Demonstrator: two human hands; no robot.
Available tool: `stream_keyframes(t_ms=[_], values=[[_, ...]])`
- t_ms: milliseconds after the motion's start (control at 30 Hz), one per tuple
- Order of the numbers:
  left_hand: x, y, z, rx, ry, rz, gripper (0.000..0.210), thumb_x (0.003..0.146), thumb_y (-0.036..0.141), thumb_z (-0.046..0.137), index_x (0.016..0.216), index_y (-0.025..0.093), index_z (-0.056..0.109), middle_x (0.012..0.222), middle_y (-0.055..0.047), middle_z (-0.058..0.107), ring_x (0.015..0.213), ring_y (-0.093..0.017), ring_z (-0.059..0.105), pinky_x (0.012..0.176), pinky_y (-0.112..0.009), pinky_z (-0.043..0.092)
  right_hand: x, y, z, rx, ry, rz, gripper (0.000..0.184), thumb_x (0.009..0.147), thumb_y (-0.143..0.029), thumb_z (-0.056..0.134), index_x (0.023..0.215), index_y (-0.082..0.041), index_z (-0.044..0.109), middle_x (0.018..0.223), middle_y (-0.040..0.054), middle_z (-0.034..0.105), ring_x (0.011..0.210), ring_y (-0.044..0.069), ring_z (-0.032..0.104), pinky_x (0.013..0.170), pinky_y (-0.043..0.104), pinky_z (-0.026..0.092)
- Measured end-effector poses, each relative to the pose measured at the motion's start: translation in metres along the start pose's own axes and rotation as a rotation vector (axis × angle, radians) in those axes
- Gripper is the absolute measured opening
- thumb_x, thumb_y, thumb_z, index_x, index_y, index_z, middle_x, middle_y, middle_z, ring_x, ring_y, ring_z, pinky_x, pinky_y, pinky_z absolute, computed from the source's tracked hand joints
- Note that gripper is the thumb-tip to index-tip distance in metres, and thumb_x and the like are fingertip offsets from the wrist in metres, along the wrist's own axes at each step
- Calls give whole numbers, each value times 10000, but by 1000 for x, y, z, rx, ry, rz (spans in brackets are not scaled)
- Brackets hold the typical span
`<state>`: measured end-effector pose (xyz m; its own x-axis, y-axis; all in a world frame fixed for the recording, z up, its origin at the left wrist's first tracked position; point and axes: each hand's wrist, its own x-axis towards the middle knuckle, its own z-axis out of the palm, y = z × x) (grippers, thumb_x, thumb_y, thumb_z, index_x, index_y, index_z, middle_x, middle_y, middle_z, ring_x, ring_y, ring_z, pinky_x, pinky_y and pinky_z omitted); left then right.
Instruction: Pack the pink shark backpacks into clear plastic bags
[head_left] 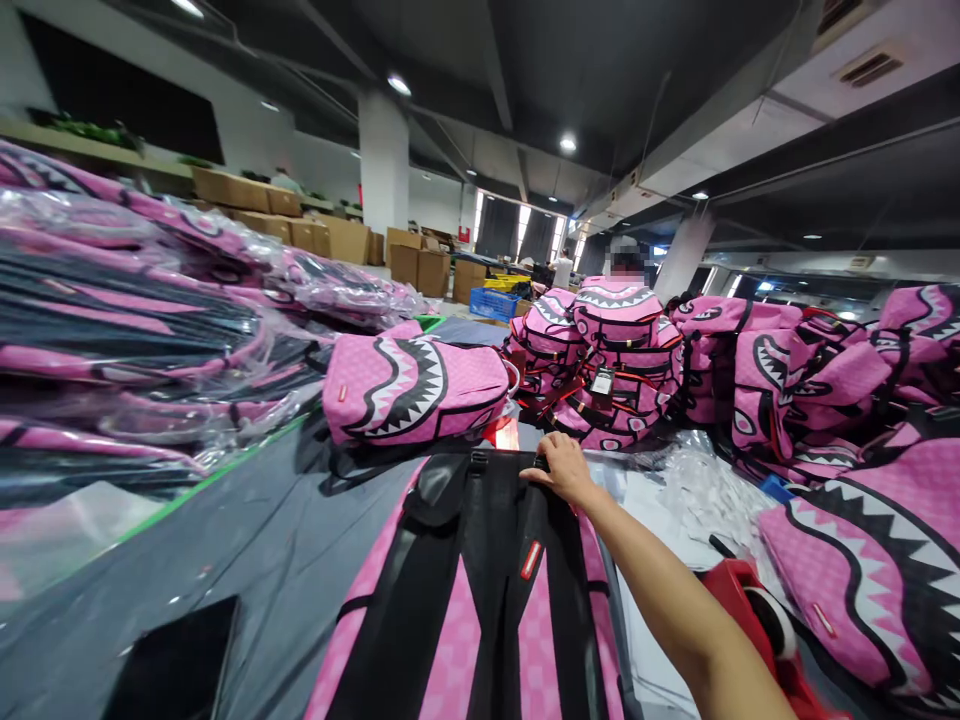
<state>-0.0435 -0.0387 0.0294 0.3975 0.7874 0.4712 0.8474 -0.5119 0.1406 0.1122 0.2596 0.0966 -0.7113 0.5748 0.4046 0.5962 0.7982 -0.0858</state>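
A pink and black backpack (499,600) lies in front of me with its shoulder straps facing up. At its far edge my right hand (561,468) is closed, fingers curled over the top of the right-side black strap (534,515). A small red label (531,560) is on that strap. Just beyond the hand, another pink backpack (412,390) with a shark-mouth print rests on its side. My left hand is out of the picture.
Plastic-wrapped pink bags (135,300) are stacked on the left. A dark phone-like slab (176,660) lies on the grey table cover (262,540). More shark-print backpacks (615,350) pile up ahead and right, near clear plastic bags (701,490) and a red tape dispenser (757,620).
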Motion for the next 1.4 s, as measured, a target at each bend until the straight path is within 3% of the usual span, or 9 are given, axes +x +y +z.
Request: stream_keyframes(t_ms=[200,300,500,633,833,967,1133,1233,1400], values=[[89,-109,-15,118,126,-729,898,824,716,550,1438,64,487,1454,-275,555,1365,-425,519,1086,-592,465,-15,0,45,148,139,62,498,917,-561,665,1233,-176,639,1212,145,691,1155,298,643,1013,443,497],[125,-135,7,90,91,-685,757,797,609,644,1334,82,562,1413,-241,597,1372,-396,517,1144,-547,426,-36,5,55,287,298,9,438,934,-475,663,1275,-205,619,1259,123,683,1215,276,625,1062,449,495],[70,-116,61,164,364,-356,507,935,387,563,1375,137,520,1349,-169,638,1280,-321,581,1117,-497,475,-102,-6,47,298,225,-79,470,970,-301,600,1432,-246,527,1383,110,620,1321,263,550,1142,502,451],[45,-111,62,103,243,-330,484,936,396,564,1357,158,556,1324,-154,660,1233,-314,608,1085,-482,498,-119,-8,40,266,47,-78,432,986,-221,566,1417,-251,566,1330,104,655,1272,239,588,1095,451,496],[108,-151,61,-36,-282,-573,448,847,476,624,1108,119,691,1210,-197,701,1172,-375,641,1015,-487,519,-55,15,56,141,-361,119,330,938,-336,706,1245,-216,684,1257,93,723,1198,254,661,1023,385,509],[139,-164,57,-38,-306,-640,602,873,568,564,1268,120,642,1276,-222,687,1224,-387,631,1030,-485,507,-15,20,68,67,-425,250,419,946,-418,700,1323,-263,601,1243,47,732,1165,229,676,935,322,515],[123,-106,50,-88,-337,-739,940,908,787,364,1623,196,207,1616,-302,322,1497,-474,315,1115,-673,373,3,10,85,-41,-367,310,400,1013,-464,570,1264,-155,612,1198,181,704,1140,319,655,958,434,482],[114,-80,61,-101,-406,-699,859,911,797,359,1582,262,338,1650,-290,233,1519,-526,170,1110,-787,256,12,3,93,-94,-332,342,417,1041,-456,499,1279,-128,594,1208,230,669,1158,349,625,982,489,459],[111,-96,77,-59,-319,-691,548,1017,539,422,1504,296,483,1680,-217,203,1547,-423,200,1190,-640,283,9,-18,71,-122,-352,360,388,1025,-328,551,1383,-178,562,1364,218,600,1281,333,573,1024,473,461]])
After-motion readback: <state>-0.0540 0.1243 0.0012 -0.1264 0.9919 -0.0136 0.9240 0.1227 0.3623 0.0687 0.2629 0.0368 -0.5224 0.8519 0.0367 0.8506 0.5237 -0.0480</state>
